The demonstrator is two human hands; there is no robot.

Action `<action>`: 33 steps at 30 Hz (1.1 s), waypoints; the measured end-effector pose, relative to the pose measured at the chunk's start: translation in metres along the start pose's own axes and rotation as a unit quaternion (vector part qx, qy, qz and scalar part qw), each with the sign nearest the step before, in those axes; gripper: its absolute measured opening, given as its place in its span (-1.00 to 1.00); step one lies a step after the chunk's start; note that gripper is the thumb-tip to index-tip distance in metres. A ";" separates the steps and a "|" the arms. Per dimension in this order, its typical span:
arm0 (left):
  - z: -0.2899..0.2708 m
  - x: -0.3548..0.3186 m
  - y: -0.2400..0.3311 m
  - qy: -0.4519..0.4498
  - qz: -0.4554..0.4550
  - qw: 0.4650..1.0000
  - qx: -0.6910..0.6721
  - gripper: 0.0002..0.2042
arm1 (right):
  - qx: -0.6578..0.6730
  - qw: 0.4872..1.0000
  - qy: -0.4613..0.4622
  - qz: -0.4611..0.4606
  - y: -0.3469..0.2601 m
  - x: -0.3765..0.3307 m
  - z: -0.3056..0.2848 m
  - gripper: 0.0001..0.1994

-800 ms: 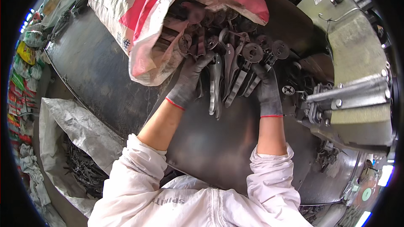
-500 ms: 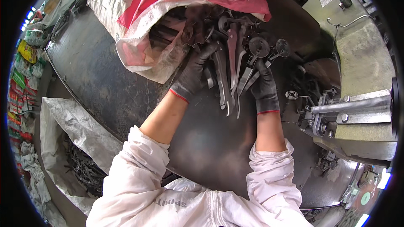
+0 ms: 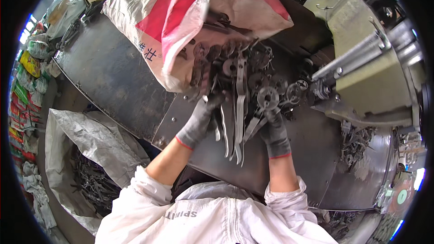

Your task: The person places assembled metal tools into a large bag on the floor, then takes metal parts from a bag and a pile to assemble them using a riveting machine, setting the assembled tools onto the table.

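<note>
Metal parts lay spilled from the sack; left hand and right hand each clamped some, mid-gathering on the counter.

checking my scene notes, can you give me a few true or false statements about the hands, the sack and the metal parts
1. Both hands wear dark gloves with red cuffs. True: the left hand and the right hand are both gloved.
2. The metal parts lie in a neat single row. False: they lie in a jumbled pile spilling from the sack's mouth.
3. The sack on the table is white and red. True.
4. The grey machine stands at the person's left. False: it stands at the right, beside the pile.
5. The grey bag at lower left is empty. False: dark metal pieces show inside it.
6. The hands rest off the table. False: both are at the pile on it.
</note>
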State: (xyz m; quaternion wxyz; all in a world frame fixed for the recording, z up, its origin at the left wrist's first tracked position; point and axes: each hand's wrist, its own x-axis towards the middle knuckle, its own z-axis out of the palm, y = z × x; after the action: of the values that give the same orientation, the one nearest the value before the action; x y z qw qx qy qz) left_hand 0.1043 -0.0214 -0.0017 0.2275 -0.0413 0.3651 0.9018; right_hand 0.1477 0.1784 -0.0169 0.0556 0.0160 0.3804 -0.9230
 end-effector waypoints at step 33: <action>-0.142 -0.382 0.107 0.108 0.372 0.922 -0.017 -0.54 | -0.293 0.872 -0.386 0.065 0.070 -0.129 0.262 -0.52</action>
State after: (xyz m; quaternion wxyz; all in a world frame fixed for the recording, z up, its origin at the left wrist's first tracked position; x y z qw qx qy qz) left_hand 0.3859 -0.3299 0.0552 -0.1656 -0.0032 0.3613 0.9176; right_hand 0.2873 -0.0433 0.1291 0.2603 -0.3333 0.5803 -0.6960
